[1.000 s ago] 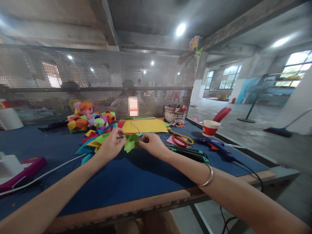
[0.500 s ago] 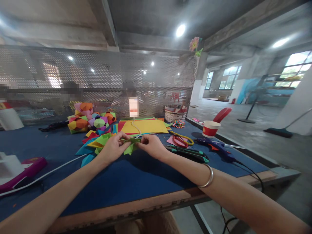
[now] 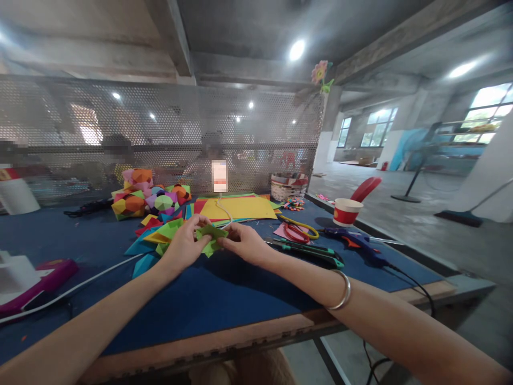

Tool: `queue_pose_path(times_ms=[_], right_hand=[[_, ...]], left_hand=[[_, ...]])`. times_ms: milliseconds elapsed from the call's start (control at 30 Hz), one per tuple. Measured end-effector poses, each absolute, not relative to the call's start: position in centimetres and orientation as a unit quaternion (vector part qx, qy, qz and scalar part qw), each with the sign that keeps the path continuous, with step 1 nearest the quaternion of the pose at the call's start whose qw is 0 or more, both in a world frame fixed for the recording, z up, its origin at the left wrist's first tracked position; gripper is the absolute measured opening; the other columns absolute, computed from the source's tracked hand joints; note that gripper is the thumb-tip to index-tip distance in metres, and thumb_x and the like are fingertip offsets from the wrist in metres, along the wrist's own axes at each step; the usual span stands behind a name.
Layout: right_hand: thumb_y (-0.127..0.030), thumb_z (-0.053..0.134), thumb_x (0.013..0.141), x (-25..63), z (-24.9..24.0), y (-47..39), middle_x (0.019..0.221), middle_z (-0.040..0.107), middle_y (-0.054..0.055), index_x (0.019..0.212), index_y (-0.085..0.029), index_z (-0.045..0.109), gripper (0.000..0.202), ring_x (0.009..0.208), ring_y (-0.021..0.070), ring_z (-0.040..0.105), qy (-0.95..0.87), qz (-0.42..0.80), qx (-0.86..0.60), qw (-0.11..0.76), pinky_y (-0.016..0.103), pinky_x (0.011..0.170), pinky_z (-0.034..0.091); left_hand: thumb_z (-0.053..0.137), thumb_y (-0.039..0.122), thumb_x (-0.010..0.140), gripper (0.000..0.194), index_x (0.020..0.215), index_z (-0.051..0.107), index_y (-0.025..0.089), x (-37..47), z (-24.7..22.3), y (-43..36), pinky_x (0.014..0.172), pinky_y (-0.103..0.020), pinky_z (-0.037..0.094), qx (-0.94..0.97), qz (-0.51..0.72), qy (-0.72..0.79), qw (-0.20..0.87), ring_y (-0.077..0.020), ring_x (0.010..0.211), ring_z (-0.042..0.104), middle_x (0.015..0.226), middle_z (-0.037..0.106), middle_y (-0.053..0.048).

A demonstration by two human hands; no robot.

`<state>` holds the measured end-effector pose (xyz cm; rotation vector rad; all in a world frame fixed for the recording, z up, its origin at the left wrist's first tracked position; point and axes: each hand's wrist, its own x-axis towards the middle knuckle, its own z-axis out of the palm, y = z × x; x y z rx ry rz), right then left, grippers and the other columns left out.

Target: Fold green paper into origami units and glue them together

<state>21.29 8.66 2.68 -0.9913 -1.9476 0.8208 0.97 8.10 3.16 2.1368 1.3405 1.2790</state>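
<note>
A small light-green folded paper piece (image 3: 211,240) is held above the blue tabletop between both hands. My left hand (image 3: 188,240) grips its left side, thumb on the near face and fingers behind. At its right edge, my right hand (image 3: 244,241) pinches the paper between thumb and fingers. Just left of my left hand lies a heap of folded paper pieces (image 3: 154,238) in yellow, green, red and blue. Behind the hands, a stack of coloured paper sheets (image 3: 244,207) has a yellow sheet on top.
Finished-looking paper balls (image 3: 134,203) sit at the back left. To the right lie cutters (image 3: 308,251), scissors (image 3: 298,230), a glue gun (image 3: 356,243) and a paper cup (image 3: 347,212). A phone (image 3: 219,176) stands before the mesh screen, near a woven basket (image 3: 288,186). A white cable (image 3: 96,278) crosses the left side.
The green paper piece has turned so more of its face shows. My left thumb has come onto its front, and my right hand has shifted slightly left.
</note>
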Motion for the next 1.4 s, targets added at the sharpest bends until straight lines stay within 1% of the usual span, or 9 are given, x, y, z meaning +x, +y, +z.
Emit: queue_pose_path(times_ms=[100,233,400,533,600,700,833,1067,1400], right_hand=[[-0.023,0.072,0.086,21.3,2.6,8.6,0.068,0.066,-0.003,0.078,-0.020,0.060,0.014,0.064,0.0129,0.060,-0.773,0.317,-0.382,0.394,0.024,0.061,0.043],[-0.022,0.071,0.084,21.4,2.9,8.3,0.065,0.060,-0.005,0.073,-0.021,0.056,0.018,0.062,0.0116,0.054,-0.778,0.294,-0.378,0.406,0.023,0.059,0.040],[-0.016,0.067,0.080,21.4,3.5,7.7,0.066,0.058,-0.006,0.076,-0.020,0.059,0.011,0.063,0.0113,0.052,-0.789,0.252,-0.368,0.423,0.023,0.062,0.040],[-0.012,0.065,0.078,21.4,3.8,7.4,0.067,0.059,-0.005,0.075,-0.021,0.059,0.011,0.064,0.0120,0.053,-0.796,0.227,-0.366,0.425,0.024,0.065,0.041],[-0.012,0.066,0.078,21.5,3.8,7.5,0.068,0.061,-0.005,0.076,-0.021,0.060,0.011,0.064,0.0123,0.054,-0.796,0.221,-0.372,0.424,0.024,0.066,0.042],[-0.019,0.072,0.082,21.8,3.9,7.6,0.072,0.064,-0.003,0.077,-0.021,0.059,0.014,0.066,0.0132,0.056,-0.787,0.211,-0.389,0.429,0.025,0.066,0.042],[-0.028,0.075,0.085,21.9,4.1,7.7,0.068,0.064,-0.002,0.069,-0.021,0.054,0.027,0.066,0.0135,0.056,-0.781,0.202,-0.409,0.427,0.026,0.065,0.041],[-0.021,0.072,0.083,21.7,4.3,7.3,0.060,0.058,-0.004,0.061,-0.021,0.050,0.032,0.062,0.0117,0.052,-0.780,0.209,-0.425,0.409,0.024,0.062,0.039],[-0.021,0.074,0.081,21.8,4.4,7.4,0.060,0.059,-0.005,0.060,-0.021,0.051,0.031,0.063,0.0120,0.053,-0.779,0.223,-0.427,0.401,0.024,0.063,0.039]], left_hand=[[0.071,0.031,0.100,0.021,0.113,0.067,0.015,1.1,2.9,8.1,0.077,-0.035,0.062,0.751,0.442,0.463,0.163,-0.0184,0.088,0.070,0.106,0.071,-0.005],[0.071,0.031,0.100,0.022,0.115,0.067,0.015,1.0,2.9,8.2,0.077,-0.036,0.062,0.759,0.433,0.454,0.173,-0.0189,0.089,0.071,0.106,0.071,-0.005],[0.072,0.031,0.100,0.022,0.114,0.068,0.015,1.0,3.3,8.1,0.088,-0.043,0.062,0.777,0.414,0.443,0.170,-0.0216,0.097,0.072,0.108,0.072,-0.005],[0.073,0.033,0.099,0.021,0.110,0.071,0.015,1.2,3.6,7.6,0.095,-0.047,0.059,0.793,0.385,0.442,0.166,-0.0227,0.101,0.072,0.108,0.074,-0.005],[0.073,0.034,0.099,0.020,0.105,0.072,0.015,1.1,3.6,7.4,0.091,-0.044,0.060,0.796,0.371,0.449,0.166,-0.0219,0.096,0.072,0.103,0.074,-0.004],[0.072,0.035,0.100,0.021,0.100,0.072,0.015,0.8,3.5,7.5,0.082,-0.038,0.060,0.786,0.363,0.470,0.173,-0.0188,0.084,0.071,0.092,0.072,-0.001],[0.071,0.035,0.100,0.021,0.103,0.071,0.015,0.5,3.3,7.7,0.075,-0.035,0.060,0.763,0.377,0.487,0.197,-0.0169,0.079,0.070,0.091,0.071,-0.001],[0.072,0.035,0.100,0.021,0.099,0.071,0.014,1.1,3.5,7.5,0.073,-0.033,0.061,0.749,0.375,0.492,0.236,-0.0168,0.078,0.071,0.091,0.072,-0.001],[0.072,0.032,0.100,0.018,0.101,0.071,0.014,1.2,3.6,7.1,0.074,-0.033,0.061,0.734,0.382,0.490,0.276,-0.0170,0.081,0.071,0.095,0.072,-0.002]])
